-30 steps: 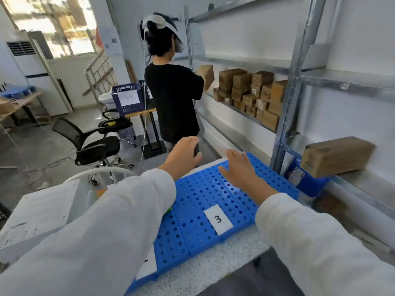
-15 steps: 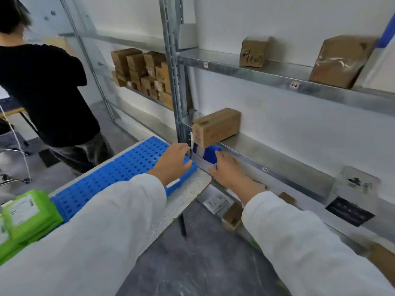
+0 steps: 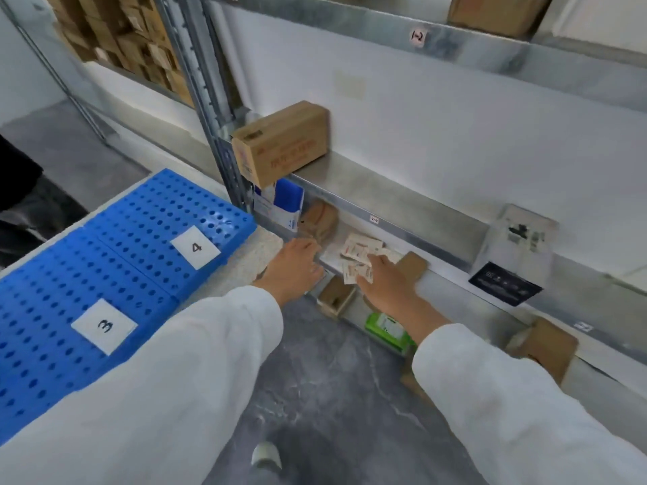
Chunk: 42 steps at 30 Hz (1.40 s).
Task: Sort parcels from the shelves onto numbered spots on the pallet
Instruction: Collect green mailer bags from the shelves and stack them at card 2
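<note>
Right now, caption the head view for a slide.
Right hand touches white packets on a low shelf, left hand near blue pallet.

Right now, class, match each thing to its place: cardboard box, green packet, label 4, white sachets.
Things:
1 cardboard box
2 green packet
3 label 4
4 white sachets

Places:
A on the blue pallet
B at the fingers of the right hand
C on a shelf above that hand
D low down, beneath the right wrist

Pairs: 1-C, 2-D, 3-A, 4-B.
</note>
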Motion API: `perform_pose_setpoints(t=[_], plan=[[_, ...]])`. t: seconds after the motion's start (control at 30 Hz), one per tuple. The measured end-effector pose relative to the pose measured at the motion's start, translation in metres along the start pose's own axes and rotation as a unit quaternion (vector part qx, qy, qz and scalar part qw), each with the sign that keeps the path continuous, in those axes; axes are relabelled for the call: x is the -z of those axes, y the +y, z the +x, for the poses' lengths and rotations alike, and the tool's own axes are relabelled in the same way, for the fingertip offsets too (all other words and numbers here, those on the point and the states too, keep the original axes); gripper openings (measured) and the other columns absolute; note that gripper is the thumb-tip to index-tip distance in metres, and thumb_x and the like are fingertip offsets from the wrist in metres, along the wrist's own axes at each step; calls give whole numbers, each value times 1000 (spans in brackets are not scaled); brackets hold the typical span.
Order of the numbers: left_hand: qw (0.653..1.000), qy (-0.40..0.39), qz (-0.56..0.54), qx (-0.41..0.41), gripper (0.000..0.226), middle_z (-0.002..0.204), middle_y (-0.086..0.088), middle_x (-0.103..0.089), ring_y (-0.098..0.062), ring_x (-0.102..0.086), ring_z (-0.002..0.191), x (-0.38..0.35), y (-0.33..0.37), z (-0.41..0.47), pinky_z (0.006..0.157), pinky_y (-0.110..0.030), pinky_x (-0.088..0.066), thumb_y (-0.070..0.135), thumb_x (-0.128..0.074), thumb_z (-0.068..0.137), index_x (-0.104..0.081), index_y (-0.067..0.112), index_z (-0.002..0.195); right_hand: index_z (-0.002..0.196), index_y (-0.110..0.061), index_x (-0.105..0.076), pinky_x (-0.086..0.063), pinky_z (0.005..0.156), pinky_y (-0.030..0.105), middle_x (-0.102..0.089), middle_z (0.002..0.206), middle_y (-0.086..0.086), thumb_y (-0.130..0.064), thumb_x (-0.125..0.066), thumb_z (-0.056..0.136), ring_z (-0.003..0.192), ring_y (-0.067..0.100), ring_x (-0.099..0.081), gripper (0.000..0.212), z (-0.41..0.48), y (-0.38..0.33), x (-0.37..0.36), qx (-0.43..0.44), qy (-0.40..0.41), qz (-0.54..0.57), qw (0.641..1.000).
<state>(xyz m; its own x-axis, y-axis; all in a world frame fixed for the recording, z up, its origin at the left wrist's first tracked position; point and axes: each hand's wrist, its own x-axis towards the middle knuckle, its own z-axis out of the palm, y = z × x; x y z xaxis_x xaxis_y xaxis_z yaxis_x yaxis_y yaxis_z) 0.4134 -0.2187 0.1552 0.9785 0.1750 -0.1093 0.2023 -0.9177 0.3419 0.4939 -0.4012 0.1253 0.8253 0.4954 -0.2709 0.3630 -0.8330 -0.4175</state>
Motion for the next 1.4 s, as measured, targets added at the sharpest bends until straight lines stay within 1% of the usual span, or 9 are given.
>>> perform_pose_setpoints(t=[0.17, 0.53, 0.67, 0.8, 0.87, 1.0, 1.2, 1.3, 1.4], plan=[[998, -66, -10, -20, 45, 140, -7, -46, -25, -40, 131, -58, -2, 36, 109, -34, -32, 28, -51, 95, -47, 8, 135, 140, -13, -37, -44, 95, 41, -47, 139, 10, -36, -45, 95, 120, 32, -50, 51, 27, 36, -34, -43, -26, 14, 999], [984, -167, 43, -51, 41, 133, -11, -51, -28, -44, 125, -204, -60, 142, 104, -38, -39, 28, -47, 95, -51, 5, 129, 142, -9, -36, -42, 101, 42, -46, 138, 13, -36, -45, 98, 125, 32, -48, 53, 118, 114, -136, -89, -65, -24, 994], [984, -173, 14, -32, 31, 121, -12, -55, -30, -51, 113, -267, -73, 176, 89, -43, -49, 26, -49, 92, -54, 5, 115, 137, -6, -41, -43, 98, 45, -47, 134, 14, -32, -48, 96, 120, 33, -51, 48, 143, 154, -191, -108, -42, 3, 993], [978, -205, 20, -34, 28, 117, -16, -58, -33, -61, 97, -354, -80, 191, 67, -33, -46, 21, -50, 90, -61, 2, 107, 140, -9, -41, -45, 97, 42, -51, 133, 11, -29, -47, 95, 119, 29, -52, 49, 141, 187, -267, -48, -38, 27, 998], [973, -227, 23, -40, 28, 110, -16, -61, -33, -61, 100, -400, -85, 195, 71, -33, -46, 22, -52, 90, -62, 1, 107, 140, -11, -42, -45, 98, 42, -52, 133, 8, -28, -47, 95, 121, 27, -52, 48, 140, 207, -306, -27, -33, 35, 999], [972, -232, 15, -36, 35, 121, -21, -58, -33, -55, 113, -480, -95, 198, 90, -36, -42, 23, -53, 93, -57, -3, 117, 138, -10, -46, -44, 99, 39, -51, 134, 9, -21, -49, 96, 123, 25, -50, 44, 140, 249, -365, -60, -31, 58, 996], [974, -225, 0, -2, 33, 121, -20, -57, -31, -53, 114, -590, -106, 221, 88, -32, -41, 22, -54, 92, -58, -1, 115, 136, -5, -44, -42, 100, 42, -48, 134, 15, -26, -51, 93, 123, 32, -49, 48, 183, 341, -443, -133, -84, 14, 987], [974, -227, 2, 15, 41, 127, -18, -54, -31, -52, 118, -649, -108, 234, 92, -33, -43, 28, -52, 92, -54, 3, 124, 136, -4, -43, -39, 100, 42, -45, 135, 16, -28, -52, 93, 125, 34, -46, 50, 222, 385, -469, -156, -72, -6, 985], [972, -236, -6, 17, 37, 115, -17, -61, -33, -57, 112, -710, -106, 251, 92, -39, -48, 31, -55, 90, -60, 3, 114, 137, -4, -42, -37, 104, 42, -44, 137, 16, -31, -52, 95, 127, 34, -43, 51, 265, 423, -490, -145, -55, -17, 988]])
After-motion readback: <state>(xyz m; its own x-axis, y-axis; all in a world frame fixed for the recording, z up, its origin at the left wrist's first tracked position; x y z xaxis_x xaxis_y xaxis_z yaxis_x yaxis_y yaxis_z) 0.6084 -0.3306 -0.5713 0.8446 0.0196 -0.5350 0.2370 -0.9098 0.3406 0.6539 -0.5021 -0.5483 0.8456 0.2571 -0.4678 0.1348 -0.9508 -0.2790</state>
